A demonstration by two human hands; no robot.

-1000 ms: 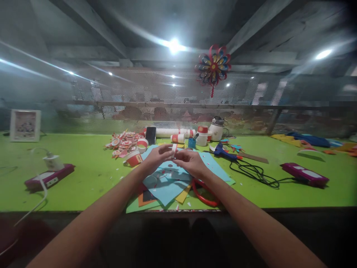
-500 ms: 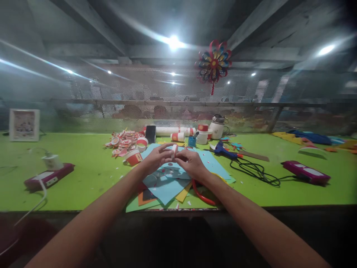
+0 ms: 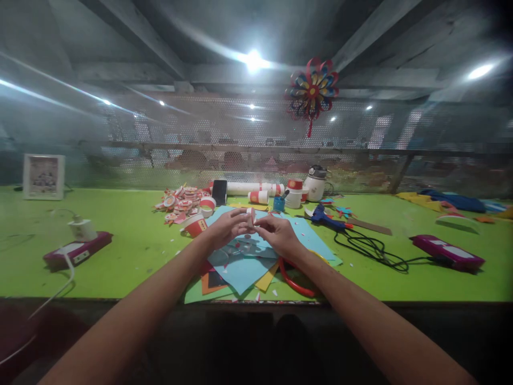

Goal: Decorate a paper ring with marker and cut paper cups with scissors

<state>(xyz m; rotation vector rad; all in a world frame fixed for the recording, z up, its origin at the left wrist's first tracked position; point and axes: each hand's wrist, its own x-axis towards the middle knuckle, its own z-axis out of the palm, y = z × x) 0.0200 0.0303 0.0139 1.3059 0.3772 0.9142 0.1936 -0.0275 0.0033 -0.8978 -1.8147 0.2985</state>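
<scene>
Over the middle of the bench, my left hand (image 3: 227, 230) has its fingers curled round a small white and red paper cup piece (image 3: 250, 216). My right hand (image 3: 278, 234) pinches the near right edge of this same piece. Beneath both hands lie light blue paper sheets (image 3: 240, 275) sprinkled with small scraps. Just beyond my left hand are a cut red and white paper cup (image 3: 195, 225) and a pile of red and white paper cutouts (image 3: 182, 203). Scissors with red handles (image 3: 296, 283) lie partly under my right forearm.
A blue glue gun (image 3: 326, 218) with a black cord lies to the right, near a purple power strip (image 3: 448, 251). Another purple power strip (image 3: 78, 250) is at left. Farther back stand a phone (image 3: 219, 192), a blue pot (image 3: 279, 203), stacked cups (image 3: 294, 192) and a bottle (image 3: 315, 184).
The paper cup piece has tilted and turned slightly between my fingers. The whole view has shifted a little, so the bench things appear farther right. Both hands keep their hold.
</scene>
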